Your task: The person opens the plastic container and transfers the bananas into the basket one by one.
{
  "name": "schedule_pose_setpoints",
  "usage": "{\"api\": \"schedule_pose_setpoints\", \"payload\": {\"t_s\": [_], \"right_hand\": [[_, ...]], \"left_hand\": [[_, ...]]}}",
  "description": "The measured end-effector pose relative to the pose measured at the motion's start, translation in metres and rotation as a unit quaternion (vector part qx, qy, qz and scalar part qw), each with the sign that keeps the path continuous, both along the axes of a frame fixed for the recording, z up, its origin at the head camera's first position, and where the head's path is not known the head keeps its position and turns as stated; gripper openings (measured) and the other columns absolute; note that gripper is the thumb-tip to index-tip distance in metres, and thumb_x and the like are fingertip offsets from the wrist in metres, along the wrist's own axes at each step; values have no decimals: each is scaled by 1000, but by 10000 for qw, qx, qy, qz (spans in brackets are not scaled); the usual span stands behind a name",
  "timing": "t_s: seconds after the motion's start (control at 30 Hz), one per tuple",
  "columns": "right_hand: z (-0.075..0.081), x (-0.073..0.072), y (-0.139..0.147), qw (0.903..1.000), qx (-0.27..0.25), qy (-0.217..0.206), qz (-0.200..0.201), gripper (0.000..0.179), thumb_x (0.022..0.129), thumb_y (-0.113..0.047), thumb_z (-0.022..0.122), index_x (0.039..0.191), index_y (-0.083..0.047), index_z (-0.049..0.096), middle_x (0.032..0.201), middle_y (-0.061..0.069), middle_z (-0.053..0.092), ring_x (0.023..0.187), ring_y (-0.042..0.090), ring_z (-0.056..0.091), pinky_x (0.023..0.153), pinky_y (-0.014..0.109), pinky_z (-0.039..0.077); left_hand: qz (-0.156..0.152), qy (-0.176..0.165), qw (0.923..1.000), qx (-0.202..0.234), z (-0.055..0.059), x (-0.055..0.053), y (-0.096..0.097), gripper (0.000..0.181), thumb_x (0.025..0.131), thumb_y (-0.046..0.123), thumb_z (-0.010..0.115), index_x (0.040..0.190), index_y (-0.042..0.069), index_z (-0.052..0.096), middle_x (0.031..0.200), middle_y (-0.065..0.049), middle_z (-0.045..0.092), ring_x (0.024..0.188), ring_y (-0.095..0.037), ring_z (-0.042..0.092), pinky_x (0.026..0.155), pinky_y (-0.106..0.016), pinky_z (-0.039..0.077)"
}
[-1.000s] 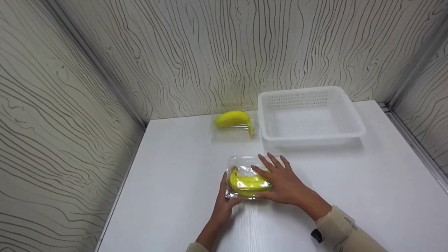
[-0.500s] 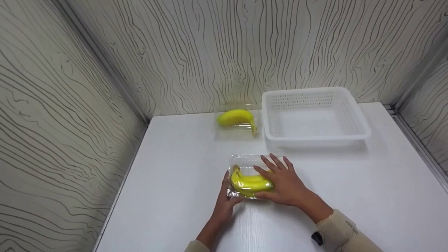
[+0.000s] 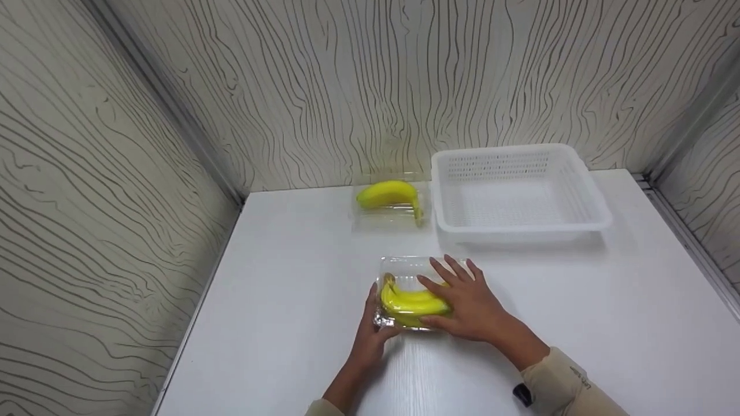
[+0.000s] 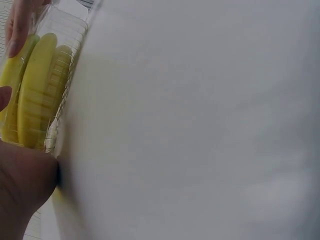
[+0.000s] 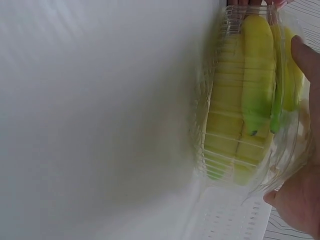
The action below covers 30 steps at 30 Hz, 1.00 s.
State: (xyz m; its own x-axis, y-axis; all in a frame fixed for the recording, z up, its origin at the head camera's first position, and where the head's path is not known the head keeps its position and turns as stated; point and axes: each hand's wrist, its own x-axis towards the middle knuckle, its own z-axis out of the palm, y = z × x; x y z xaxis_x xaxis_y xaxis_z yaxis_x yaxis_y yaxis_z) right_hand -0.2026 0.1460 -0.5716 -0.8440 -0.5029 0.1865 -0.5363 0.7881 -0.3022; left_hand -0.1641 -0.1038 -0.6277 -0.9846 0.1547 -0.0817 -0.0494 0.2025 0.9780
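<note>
A clear plastic clamshell box [image 3: 404,264] with several yellow bananas [image 3: 411,303] inside sits at the middle of the white table. My left hand [image 3: 367,342] holds its left end, thumb at the front corner and fingers along the side. Over the right part of the lid my right hand [image 3: 471,306] rests with spread, straight fingers, hiding that end of the fruit. Ribbed clear walls and bananas [image 4: 35,95] show beside the left hand in the left wrist view. From the right, the right wrist view shows greenish banana tips [image 5: 257,107] behind the plastic.
Behind the box, near the back wall, stands another clear plastic container [image 3: 370,222] with a single banana [image 3: 386,193] in it. To its right is a white perforated basket [image 3: 523,228]. Wood-patterned walls [image 3: 370,86] border the table [image 3: 277,277].
The hands and box keep almost the same place. The camera view has shifted slightly, and the glare on the lid over the bananas has lessened.
</note>
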Motion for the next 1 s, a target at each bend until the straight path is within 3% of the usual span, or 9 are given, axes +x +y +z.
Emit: {"api": "schedule_pose_setpoints", "payload": {"t_s": [0.23,1.0], "right_hand": [[-1,1,-1,10000,34,-63,65,77,95,-77,57,159,-34,52,175,9,37,163,43,31,128,74,21],[3,0,2,9998,-41,-174,37,74,96,-73,59,157,-33,54,173,10,40,162,44,33,128,74,20]], "left_hand": [[28,61,10000,15,-2,3,-3,105,89,19,70,174,25,9,182,-13,10,168,-44,11,131,-73,15],[-17,-10,10000,-50,-2,0,0,104,89,24,69,174,30,8,183,-9,9,169,-43,11,129,-76,15]]}}
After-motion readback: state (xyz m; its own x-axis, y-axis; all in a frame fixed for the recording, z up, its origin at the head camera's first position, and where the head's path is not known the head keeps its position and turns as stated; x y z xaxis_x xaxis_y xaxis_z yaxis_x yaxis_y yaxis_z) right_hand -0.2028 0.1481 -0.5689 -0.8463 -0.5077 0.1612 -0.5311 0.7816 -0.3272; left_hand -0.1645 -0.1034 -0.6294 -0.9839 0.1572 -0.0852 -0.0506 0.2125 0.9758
